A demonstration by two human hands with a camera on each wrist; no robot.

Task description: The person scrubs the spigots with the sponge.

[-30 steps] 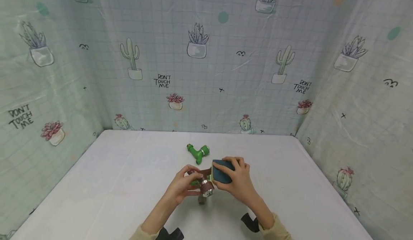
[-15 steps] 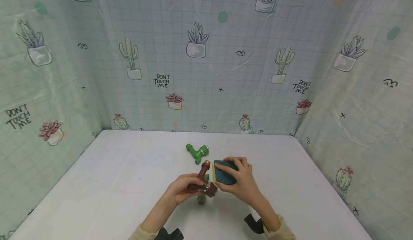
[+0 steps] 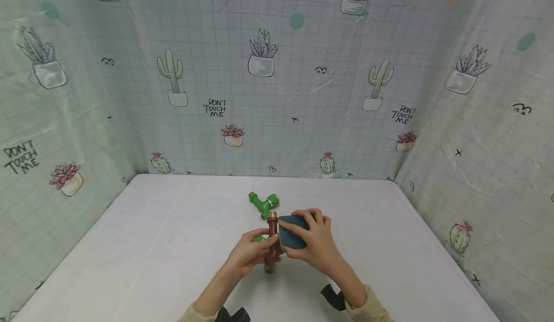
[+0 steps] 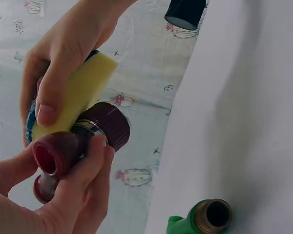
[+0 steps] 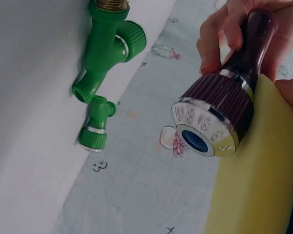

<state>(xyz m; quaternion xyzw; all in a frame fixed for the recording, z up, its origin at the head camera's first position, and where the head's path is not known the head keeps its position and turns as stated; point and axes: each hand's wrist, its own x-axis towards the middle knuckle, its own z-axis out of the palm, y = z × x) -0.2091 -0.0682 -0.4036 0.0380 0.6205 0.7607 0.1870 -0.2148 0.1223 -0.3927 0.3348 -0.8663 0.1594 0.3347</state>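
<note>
Maroon tap [image 5: 217, 100] in L hand [image 3: 245, 254] — blue dot [image 5: 195, 140] R-wrist view only.

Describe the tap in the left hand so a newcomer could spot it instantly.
Above the white table, find the left hand, beside the right hand that grips a blue-and-yellow sponge. The left fingers hold the tap, against the sponge's yellow side. Its dark reddish-brown colour sets it apart from the two green taps nearby.
</note>
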